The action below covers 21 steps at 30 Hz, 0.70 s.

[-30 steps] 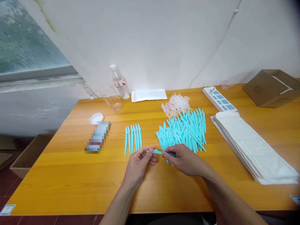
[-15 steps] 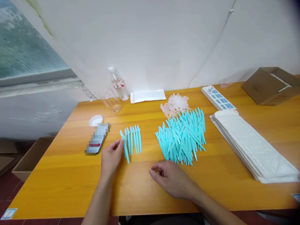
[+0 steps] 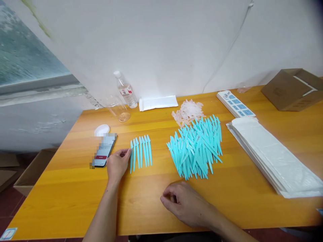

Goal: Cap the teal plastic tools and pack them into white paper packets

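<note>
My left hand [image 3: 118, 163] pinches the leftmost of several slim turquoise eyebrow razors [image 3: 140, 151], which lie side by side in a short row. Its fingertips cover part of that eyebrow razor [image 3: 131, 161], whose long handle points toward me. My right hand [image 3: 185, 203] rests on the table in front of a large heap of the same turquoise razors [image 3: 196, 148]. Its fingers are loosely curled in, with nothing visible in them. Behind the heap sits a pile of small translucent pinkish-white pieces [image 3: 188, 111].
A phone [image 3: 104, 151] and a white lid [image 3: 102, 130] lie left of the row. Near the wall stand a clear jar [image 3: 123, 116], a water bottle [image 3: 127, 94] and a white packet [image 3: 158, 103]. Rightward are a power strip [image 3: 236, 105], stacked white bags [image 3: 275, 158] and a cardboard box [image 3: 290, 90].
The razor in my left hand has gone from slanted across the row's left end to lying in line with the others. My right hand has drawn slightly toward me.
</note>
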{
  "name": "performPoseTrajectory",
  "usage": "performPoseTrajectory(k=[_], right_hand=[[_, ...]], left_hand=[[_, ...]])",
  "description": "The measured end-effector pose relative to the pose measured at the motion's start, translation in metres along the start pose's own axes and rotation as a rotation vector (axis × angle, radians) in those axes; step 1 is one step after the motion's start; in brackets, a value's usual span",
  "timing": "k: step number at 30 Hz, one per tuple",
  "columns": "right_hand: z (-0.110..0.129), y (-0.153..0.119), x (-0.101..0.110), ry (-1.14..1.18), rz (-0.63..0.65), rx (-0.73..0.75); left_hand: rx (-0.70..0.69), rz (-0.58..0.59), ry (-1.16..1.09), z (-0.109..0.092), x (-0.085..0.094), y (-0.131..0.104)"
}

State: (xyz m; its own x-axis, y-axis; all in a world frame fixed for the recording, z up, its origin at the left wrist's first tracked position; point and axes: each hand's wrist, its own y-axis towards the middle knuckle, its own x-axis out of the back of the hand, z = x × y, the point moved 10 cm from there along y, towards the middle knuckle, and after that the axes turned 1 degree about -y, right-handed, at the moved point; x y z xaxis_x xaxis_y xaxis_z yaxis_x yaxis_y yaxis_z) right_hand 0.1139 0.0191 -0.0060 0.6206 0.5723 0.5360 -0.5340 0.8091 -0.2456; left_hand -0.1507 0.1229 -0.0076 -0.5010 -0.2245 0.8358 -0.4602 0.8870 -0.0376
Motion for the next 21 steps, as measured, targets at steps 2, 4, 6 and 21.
performPoseTrajectory(k=[2,4,6,21], right_hand=[[-0.001,-0.002,0.001,0.022,0.0,-0.002],[-0.002,-0.004,0.002,0.028,0.004,-0.002],[-0.005,-0.006,0.006,0.013,-0.007,-0.006],[-0.053,-0.025,0.068,0.227,-0.256,-0.134]], left_hand=[[-0.019,-0.046,-0.043,-0.01,0.002,-0.01],[-0.083,-0.025,-0.112,-0.032,-0.007,-0.028],[-0.211,0.092,-0.178,-0.069,-0.029,-0.053],[-0.347,0.466,-0.317,-0.155,-0.098,-0.119]])
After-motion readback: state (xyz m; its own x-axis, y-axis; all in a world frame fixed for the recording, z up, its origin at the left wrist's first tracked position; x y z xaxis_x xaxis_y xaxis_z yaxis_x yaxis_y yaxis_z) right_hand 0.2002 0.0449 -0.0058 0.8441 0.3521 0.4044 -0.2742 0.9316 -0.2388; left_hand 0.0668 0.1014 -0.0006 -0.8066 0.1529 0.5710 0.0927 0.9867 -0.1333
